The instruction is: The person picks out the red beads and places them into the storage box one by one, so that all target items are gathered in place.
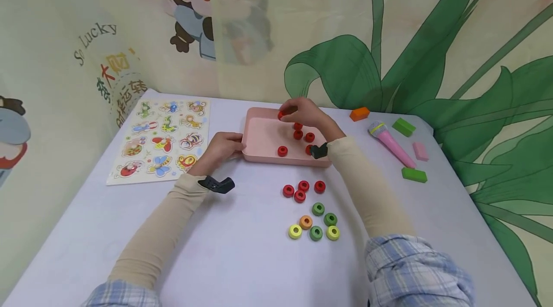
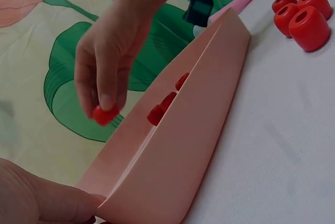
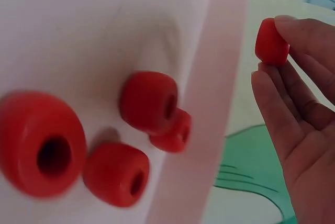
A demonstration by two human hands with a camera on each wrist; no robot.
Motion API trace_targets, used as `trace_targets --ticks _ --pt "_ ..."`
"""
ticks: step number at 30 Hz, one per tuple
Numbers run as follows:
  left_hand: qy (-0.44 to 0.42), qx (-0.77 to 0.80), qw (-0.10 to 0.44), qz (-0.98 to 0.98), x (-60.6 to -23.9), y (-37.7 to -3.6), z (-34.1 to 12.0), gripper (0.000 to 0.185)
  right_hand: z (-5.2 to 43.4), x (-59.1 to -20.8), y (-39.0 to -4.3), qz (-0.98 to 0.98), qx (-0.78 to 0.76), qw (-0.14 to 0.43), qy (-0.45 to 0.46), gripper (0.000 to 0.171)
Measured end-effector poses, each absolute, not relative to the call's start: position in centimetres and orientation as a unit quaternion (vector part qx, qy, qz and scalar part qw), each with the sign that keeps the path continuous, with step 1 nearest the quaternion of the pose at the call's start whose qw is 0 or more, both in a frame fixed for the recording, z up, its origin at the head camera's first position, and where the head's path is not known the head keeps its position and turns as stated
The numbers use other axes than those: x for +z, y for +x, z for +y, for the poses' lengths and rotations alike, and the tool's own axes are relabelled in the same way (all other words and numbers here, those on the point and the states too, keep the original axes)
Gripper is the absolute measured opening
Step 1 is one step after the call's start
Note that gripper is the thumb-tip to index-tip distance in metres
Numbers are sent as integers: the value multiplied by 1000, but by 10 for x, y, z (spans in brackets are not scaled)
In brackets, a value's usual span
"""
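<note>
A pink tray [image 1: 263, 134] stands toward the back of the table, with several red beads [image 1: 298, 134] inside it. My left hand [image 1: 222, 148] grips the tray's left wall, thumb at the rim in the left wrist view. Over the tray's far side, my right hand [image 1: 304, 111] pinches one red bead [image 3: 272, 42] between thumb and fingertips. In front of the tray lie several more red beads [image 1: 300, 196], then green beads [image 1: 318, 209], an orange bead [image 1: 306, 222] and yellow beads [image 1: 295, 231].
A board of insect pictures [image 1: 162, 141] lies on the left. To the right are a pink toy microphone [image 1: 393, 145], an orange block [image 1: 359, 114], green blocks [image 1: 414, 175] and a pink block [image 1: 420, 151]. A printed curtain [image 1: 259, 76] hangs behind the table.
</note>
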State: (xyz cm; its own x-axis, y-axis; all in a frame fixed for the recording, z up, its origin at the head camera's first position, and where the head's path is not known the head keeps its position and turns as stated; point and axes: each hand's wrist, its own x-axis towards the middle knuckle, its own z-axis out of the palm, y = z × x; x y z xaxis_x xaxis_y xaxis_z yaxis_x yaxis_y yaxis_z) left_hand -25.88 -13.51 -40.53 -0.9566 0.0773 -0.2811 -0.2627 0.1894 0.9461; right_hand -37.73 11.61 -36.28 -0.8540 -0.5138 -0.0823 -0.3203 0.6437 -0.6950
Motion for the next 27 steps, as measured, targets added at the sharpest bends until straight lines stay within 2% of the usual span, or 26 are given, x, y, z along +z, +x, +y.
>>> trace_targets --ticks 10,17,27 --pt "-59 640 141 753 -406 -257 -132 44 103 -387 -383 904 -315 178 -229 28" --pt "-57 646 135 749 -405 -255 -133 45 100 -391 -382 901 -324 205 -202 28" --pt "-60 641 132 754 -403 -256 -132 45 100 -391 -382 908 -294 222 -199 18"
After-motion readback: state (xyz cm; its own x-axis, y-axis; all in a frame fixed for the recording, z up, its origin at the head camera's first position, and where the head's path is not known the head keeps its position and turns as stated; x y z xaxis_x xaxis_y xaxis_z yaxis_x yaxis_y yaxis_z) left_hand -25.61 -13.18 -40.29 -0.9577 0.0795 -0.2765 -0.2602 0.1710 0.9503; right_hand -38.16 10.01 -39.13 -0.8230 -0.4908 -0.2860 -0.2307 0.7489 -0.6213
